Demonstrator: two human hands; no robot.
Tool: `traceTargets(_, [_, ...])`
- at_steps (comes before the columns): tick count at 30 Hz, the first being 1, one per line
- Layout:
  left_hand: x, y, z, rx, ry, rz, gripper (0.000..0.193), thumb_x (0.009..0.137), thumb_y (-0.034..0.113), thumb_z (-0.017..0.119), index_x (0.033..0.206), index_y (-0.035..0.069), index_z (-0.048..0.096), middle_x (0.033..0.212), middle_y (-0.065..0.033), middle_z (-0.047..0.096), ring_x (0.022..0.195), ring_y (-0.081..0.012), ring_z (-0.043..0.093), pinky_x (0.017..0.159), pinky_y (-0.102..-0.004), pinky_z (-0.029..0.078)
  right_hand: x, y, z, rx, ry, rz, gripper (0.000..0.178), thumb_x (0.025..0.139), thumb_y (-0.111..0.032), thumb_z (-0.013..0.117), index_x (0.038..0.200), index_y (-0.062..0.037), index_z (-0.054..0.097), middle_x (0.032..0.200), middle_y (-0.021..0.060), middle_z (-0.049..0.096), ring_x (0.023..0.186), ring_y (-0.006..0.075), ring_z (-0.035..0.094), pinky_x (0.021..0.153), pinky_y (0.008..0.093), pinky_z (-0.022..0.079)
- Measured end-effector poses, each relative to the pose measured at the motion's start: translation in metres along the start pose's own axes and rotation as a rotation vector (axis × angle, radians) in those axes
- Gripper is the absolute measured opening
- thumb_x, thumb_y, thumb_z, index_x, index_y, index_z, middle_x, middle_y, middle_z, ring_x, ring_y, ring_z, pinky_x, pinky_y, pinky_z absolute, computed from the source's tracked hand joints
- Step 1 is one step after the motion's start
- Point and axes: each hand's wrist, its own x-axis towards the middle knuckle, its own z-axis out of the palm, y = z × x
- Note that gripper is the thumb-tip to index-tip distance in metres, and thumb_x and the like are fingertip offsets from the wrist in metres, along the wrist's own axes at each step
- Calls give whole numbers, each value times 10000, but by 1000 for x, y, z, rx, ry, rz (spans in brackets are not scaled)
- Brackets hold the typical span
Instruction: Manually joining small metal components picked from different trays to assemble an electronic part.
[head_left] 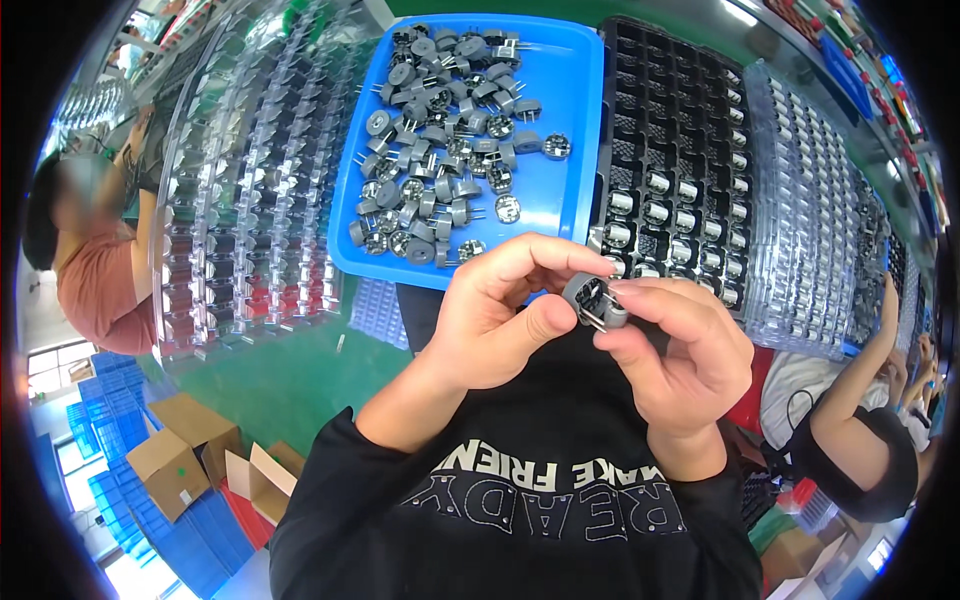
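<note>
Just beyond my chest, in front of the blue tray, my left hand (490,320) pinches a dark grey round plug-like part (579,291) between thumb and fingers. Its open side, with metal pieces inside, faces my right hand (690,350). The right thumb and fingers close on a small silvery cylinder (613,317) right against that part. I cannot tell whether the cylinder is seated in it. Many similar grey round parts (440,135), several with two metal pins showing, lie heaped in the blue tray (560,85).
Right of the blue tray, a black compartment tray (622,130) holds silvery pieces in its nearer and right pockets. Clear plastic trays stand left (240,180) and right (800,210). Co-workers sit at left (105,285) and right (855,450). Open cardboard boxes (175,470) stand lower left.
</note>
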Motion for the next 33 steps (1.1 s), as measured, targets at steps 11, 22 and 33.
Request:
traceTargets(11, [-3, 0, -11, 135, -6, 16, 542, 938, 372, 751, 1212, -79, 625, 1171, -145, 691, 1054, -195, 675, 923, -330, 535, 2, 1, 11, -187, -14, -62, 329, 769, -194, 872, 1006, -1, 750, 911, 108, 711, 788, 215, 683, 673, 297, 548])
traceTargets(22, [-3, 1, -11, 110, 11, -16, 476, 908, 305, 800, 1160, -64, 637, 1105, -133, 689, 1010, -194, 680, 901, -332, 539, -4, 9, 17, -81, 68, -7, 275, 724, -39, 889, 936, -4, 717, 906, 117, 705, 772, 219, 681, 643, 312, 557])
traceTargets(33, [38, 8, -38, 1371, 199, 207, 405, 802, 101, 793, 1191, 64, 689, 1107, -110, 705, 882, -270, 664, 829, -374, 539, 41, 50, -15, -516, -36, 202, 94, 815, 17, 727, 876, -23, 667, 877, 115, 674, 777, 250, 679, 719, 346, 541])
